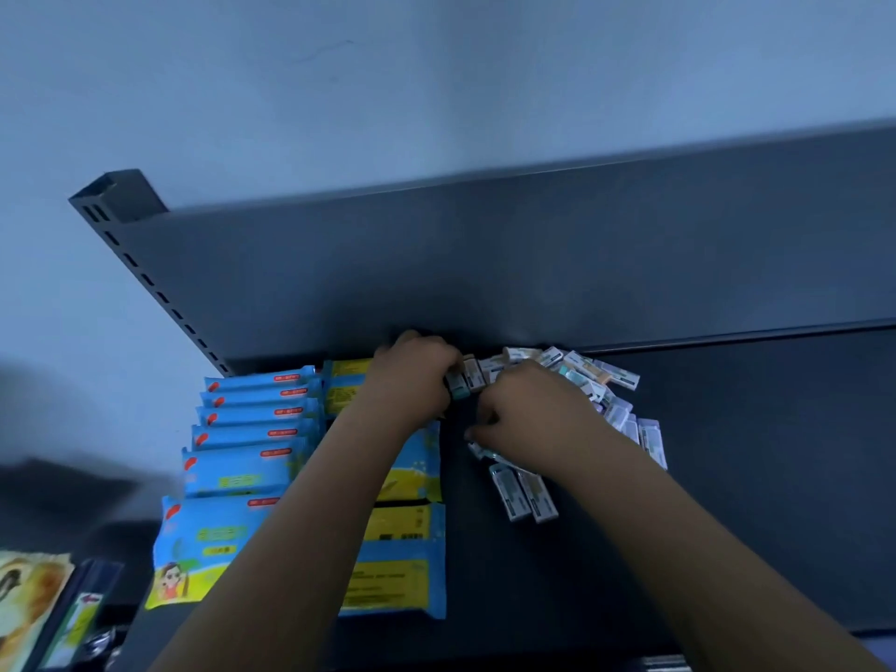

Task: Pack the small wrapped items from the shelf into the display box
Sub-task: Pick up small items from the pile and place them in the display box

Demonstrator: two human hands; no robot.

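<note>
setting: retail shop. dark metal gondola shelf [727, 453] with slotted upright [145, 278] at its left end; rows of blue packets [252, 434] faced up beside a heap of small wrapped items [601, 385].

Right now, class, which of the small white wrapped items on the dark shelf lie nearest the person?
The two white wrapped items side by side, nearer than the right hand; the others are heaped farther back.

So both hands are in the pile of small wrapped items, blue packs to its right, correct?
No: the head view shows the blue packs left of the small wrapped items. Left hand and right hand are indeed in that pile.
</note>
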